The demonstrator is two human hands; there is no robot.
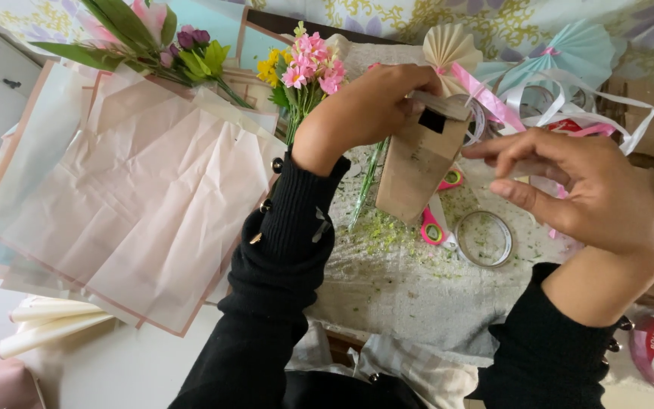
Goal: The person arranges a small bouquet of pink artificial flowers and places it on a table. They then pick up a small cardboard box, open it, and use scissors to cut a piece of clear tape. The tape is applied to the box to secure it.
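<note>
On the littered grey cloth (418, 295), pale wrapping sheets (138, 204) lie beside flowers (308, 64).

pale pink paper sheets (138, 204), brown cardboard piece (418, 163), pink & yellow flowers (304, 68), black sleeves (281, 250).

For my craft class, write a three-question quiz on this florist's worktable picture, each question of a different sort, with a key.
1. True or false: the left hand grips the top of a brown cardboard piece.
2. What lies on the table right under that cardboard piece? A) pink-handled scissors B) a hammer C) a paintbrush
3. Fill in: the stack of pale pink wrapping sheets lies on the person's ____ side.

Key
1. True. The right hand is beside the cardboard with its fingers stretched toward it.
2. A. A clear tape ring lies next to the scissors.
3. Left. The small bunch of pink and yellow flowers is just beyond the left wrist.
</note>
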